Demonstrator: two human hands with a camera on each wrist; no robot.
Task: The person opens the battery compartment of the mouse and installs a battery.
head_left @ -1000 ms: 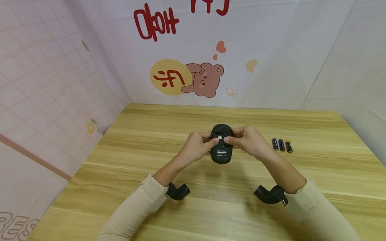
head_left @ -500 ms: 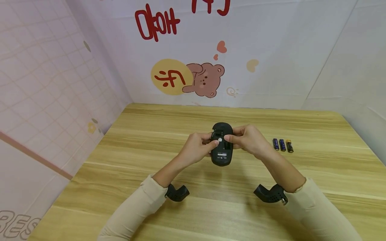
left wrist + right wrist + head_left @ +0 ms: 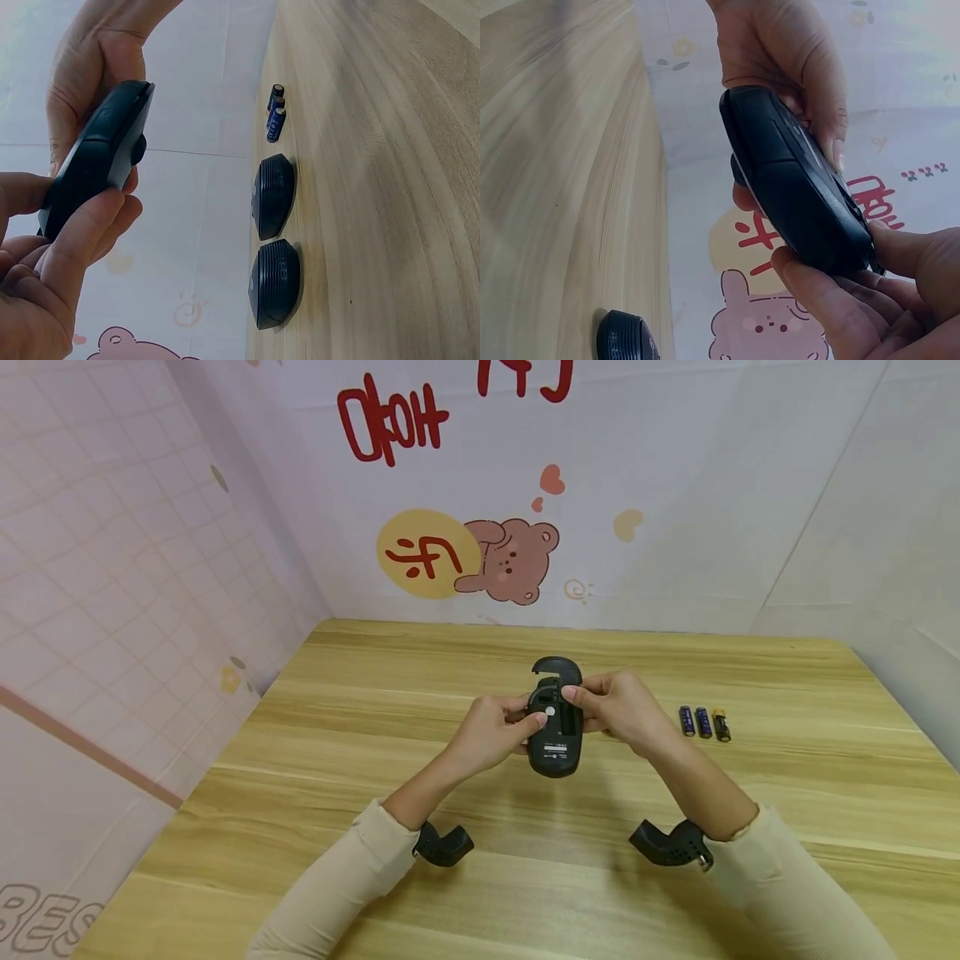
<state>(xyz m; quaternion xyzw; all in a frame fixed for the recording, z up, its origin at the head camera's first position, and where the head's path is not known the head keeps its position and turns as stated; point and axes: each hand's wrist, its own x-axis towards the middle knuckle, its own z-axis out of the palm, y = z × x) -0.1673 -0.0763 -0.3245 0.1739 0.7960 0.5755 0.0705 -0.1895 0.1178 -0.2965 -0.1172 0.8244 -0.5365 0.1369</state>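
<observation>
A black computer mouse (image 3: 553,756) is held bottom side up above the table, its label toward the head camera. My left hand (image 3: 487,731) grips its left side, the thumb pressing on the underside. My right hand (image 3: 622,710) pinches the battery cover (image 3: 564,668) at the right edge. That cover stands partly slid off beyond the mouse's far end, and a dark battery slot (image 3: 567,718) shows beneath it. The right wrist view shows the mouse (image 3: 780,172) from the side, between both hands; some fingers are hidden behind it.
Three small batteries (image 3: 703,722) lie in a row on the wooden table (image 3: 375,677) to the right, two blue and one black and gold. In the left wrist view, two dark ribbed mouse-like objects, one nearer the batteries (image 3: 274,196) and another (image 3: 276,285), rest on the table.
The battery cover has slid away from the mouse body toward the far side, with my right hand shifting slightly that way, and the battery slot has come into view. My left hand keeps its grip.
</observation>
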